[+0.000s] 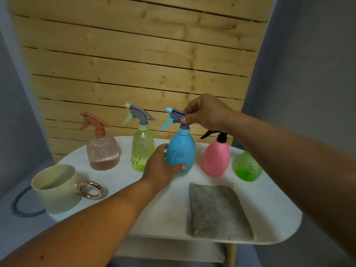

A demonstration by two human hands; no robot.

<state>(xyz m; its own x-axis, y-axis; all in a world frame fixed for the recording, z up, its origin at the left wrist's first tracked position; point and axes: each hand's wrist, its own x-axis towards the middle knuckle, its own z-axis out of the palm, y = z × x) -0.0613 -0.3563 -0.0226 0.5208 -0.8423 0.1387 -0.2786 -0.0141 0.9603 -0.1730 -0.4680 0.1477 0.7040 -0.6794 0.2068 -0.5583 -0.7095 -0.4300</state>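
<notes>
A blue spray bottle (181, 149) stands upright in the middle of a white table (169, 207). My left hand (160, 166) wraps around its lower body from the left, thumb across the front. My right hand (206, 112) pinches the grey and light-blue trigger head (174, 116) from the right, thumb near the neck. The nozzle points left.
In the same row stand a clear pink spray bottle (103, 149), a yellow-green one (142, 149), an opaque pink one (216, 158) and a green bottle (247, 166) partly behind my right arm. A pale green mug (55, 187) sits front left, a grey cloth (217, 211) front right. Wooden planks stand behind.
</notes>
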